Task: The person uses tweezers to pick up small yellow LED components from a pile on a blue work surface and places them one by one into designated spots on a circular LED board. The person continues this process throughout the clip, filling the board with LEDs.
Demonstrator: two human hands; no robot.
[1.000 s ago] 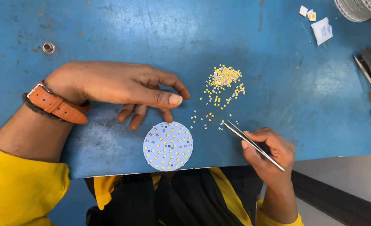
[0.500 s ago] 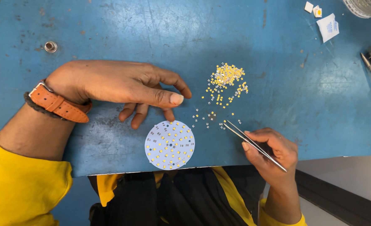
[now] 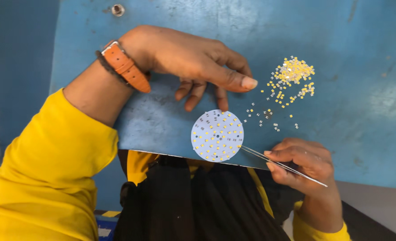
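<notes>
Near the table's front edge, our right hand (image 3: 301, 161) pinched the tweezers (image 3: 278, 164), whose tips had slid from bare table onto the round white board's (image 3: 217, 135) rim. Our left hand (image 3: 184, 58) held nothing, one fingertip touching the board's top. Tiny yellow chips (image 3: 291, 76) lay beyond.

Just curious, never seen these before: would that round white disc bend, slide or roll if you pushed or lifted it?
The disc looks thin and flat, so it is probably light and fairly stiff. Lying flat on the smooth blue table, it would likely slide, not roll; the left hand has a fingertip at its edge. The tiny chips on it look easy to knock off.
</notes>
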